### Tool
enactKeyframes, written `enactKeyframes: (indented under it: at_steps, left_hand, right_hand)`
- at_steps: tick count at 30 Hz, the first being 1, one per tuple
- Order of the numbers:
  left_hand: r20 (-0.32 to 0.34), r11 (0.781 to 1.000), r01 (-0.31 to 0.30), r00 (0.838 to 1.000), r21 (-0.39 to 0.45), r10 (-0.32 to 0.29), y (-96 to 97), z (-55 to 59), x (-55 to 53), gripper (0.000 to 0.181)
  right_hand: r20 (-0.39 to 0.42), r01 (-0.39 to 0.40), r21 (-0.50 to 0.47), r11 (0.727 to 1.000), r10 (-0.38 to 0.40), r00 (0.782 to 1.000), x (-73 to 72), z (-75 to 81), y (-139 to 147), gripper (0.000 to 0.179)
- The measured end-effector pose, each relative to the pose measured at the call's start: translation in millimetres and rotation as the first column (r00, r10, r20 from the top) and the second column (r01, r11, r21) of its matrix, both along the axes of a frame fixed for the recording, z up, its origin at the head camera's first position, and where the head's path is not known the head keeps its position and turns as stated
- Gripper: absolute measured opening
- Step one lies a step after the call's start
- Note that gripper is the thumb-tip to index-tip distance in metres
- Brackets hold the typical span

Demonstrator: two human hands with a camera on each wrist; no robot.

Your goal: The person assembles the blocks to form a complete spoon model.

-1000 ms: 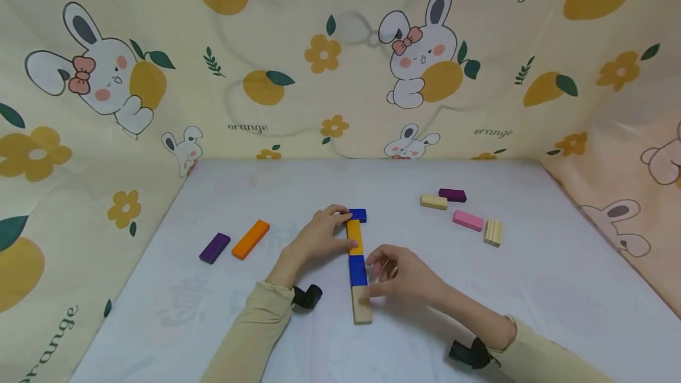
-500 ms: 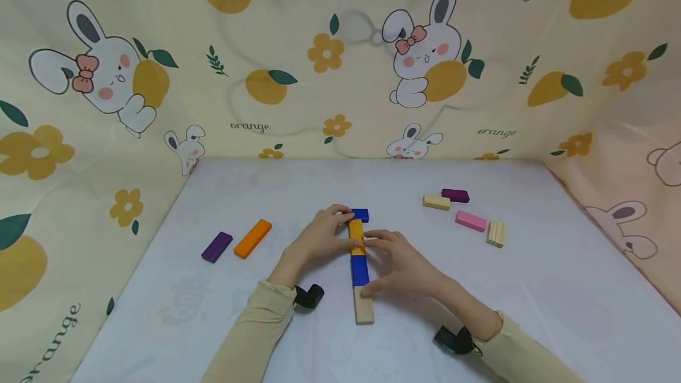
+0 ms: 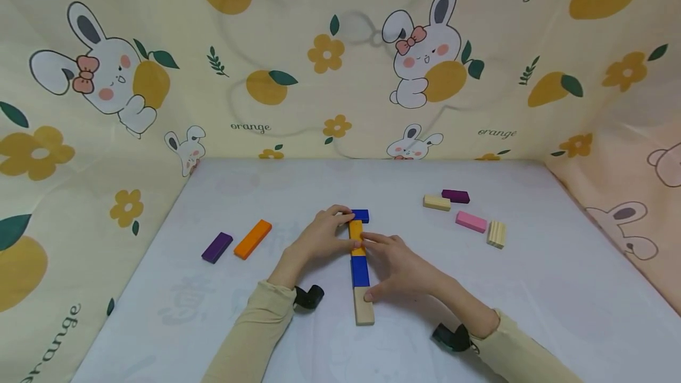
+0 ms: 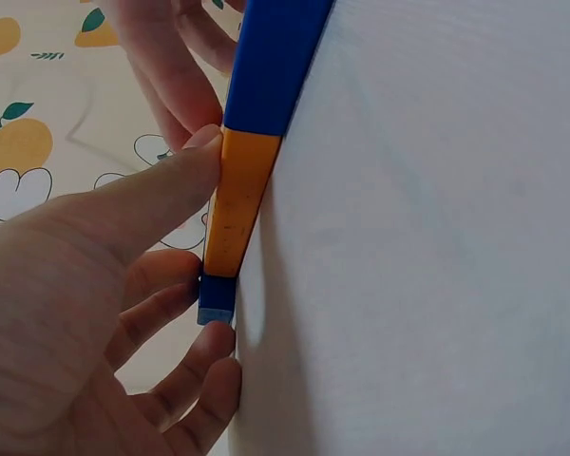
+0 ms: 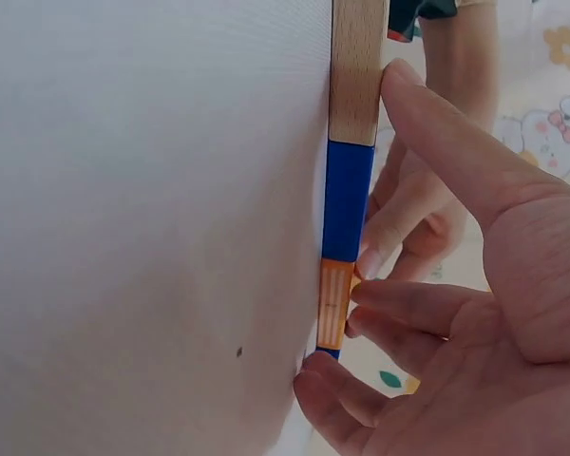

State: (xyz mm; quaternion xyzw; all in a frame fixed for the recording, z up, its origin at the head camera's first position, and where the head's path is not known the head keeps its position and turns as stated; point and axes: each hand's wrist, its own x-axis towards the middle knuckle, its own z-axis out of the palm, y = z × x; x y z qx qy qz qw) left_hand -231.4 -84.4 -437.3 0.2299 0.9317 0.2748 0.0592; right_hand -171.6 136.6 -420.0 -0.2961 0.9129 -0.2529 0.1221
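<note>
Across lower half of head view: white tabletop (image 3: 404,347). Block row (image 3: 360,272), just below frame centre, laid end to end. Left hand (image 3: 318,235), left of row, and right hand (image 3: 407,269), right of row: fingers apart, tips at opposite edges, neither clamped; likely paired to hold row straight. Right thumb by wooden block (image 3: 364,314), lower end; left fingertips at small blue block (image 3: 362,216), crosswise up top.

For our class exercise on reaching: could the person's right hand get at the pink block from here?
Likely yes: no other block lies between the right hand and the pink block, though the hand would first have to leave the row of blocks.
</note>
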Motion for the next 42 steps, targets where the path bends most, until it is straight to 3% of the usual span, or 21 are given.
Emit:
enactKeyframes:
  at_steps: [27, 34, 38, 42]
  left_hand:
    - [0.024, 0.999, 0.000, 1.000, -0.037, 0.001, 3.2, 7.4, 4.2, 0.065]
    - [-0.024, 1.000, 0.008, 1.000, -0.025, -0.008, -0.7, 14.4, 7.7, 0.055]
    - [-0.055, 0.995, -0.093, 0.994, -0.027, 0.091, -13.7, 19.7, 22.7, 0.045]
    - [-0.072, 0.970, -0.238, 0.968, 0.042, 0.241, -46.0, 26.0, 41.3, 0.040]
  right_hand:
    - [-0.002, -0.023, 0.050, 0.998, 0.023, 1.000, 1.1, 4.2, -2, 0.097]
    - [0.004, 0.000, 0.042, 0.999, 0.000, 1.000, -1.3, 4.8, -4, 0.099]
    - [0.015, 0.014, 0.057, 0.998, -0.015, 1.000, -1.3, 4.1, -5, 0.100]
    - [0.022, 0.019, 0.059, 0.998, -0.021, 1.000, -1.1, 3.0, -7, 0.100]
